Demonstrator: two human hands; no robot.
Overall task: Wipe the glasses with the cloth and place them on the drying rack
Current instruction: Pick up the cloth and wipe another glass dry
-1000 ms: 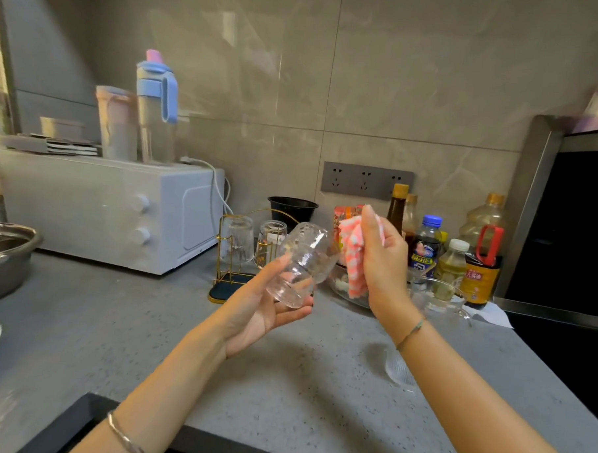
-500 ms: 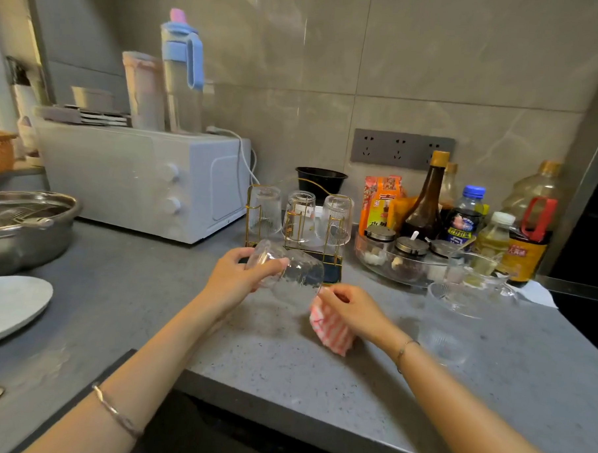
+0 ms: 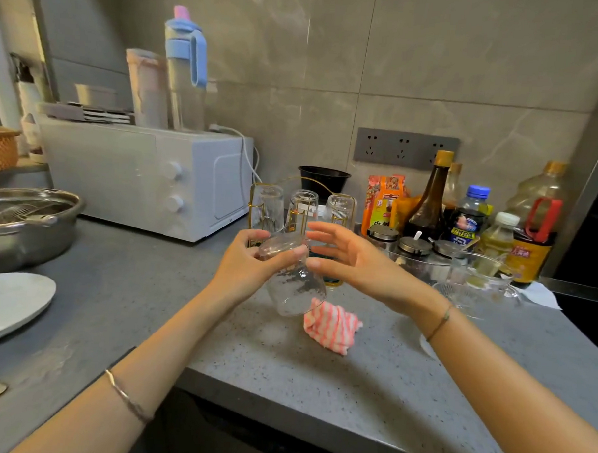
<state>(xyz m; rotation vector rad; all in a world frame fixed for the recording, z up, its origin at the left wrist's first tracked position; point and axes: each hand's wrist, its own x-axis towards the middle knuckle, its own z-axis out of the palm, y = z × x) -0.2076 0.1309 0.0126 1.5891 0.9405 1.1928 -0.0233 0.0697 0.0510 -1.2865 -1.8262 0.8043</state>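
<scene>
Glass (image 3: 293,277), clear and textured, is gripped by the left hand (image 3: 246,265), whose fingers curl round its base end; it tilts with the mouth pointing down toward the counter (image 3: 387,374). Just to its right the right hand (image 3: 354,259) holds nothing, fingers straight and spread, thumb tip beside the rim of the base; contact cannot be told. Pink striped cloth (image 3: 332,325) lies crumpled on the counter below both hands. Beyond the hands stands the gold wire drying rack (image 3: 254,197) with three upturned glasses (image 3: 303,209)
</scene>
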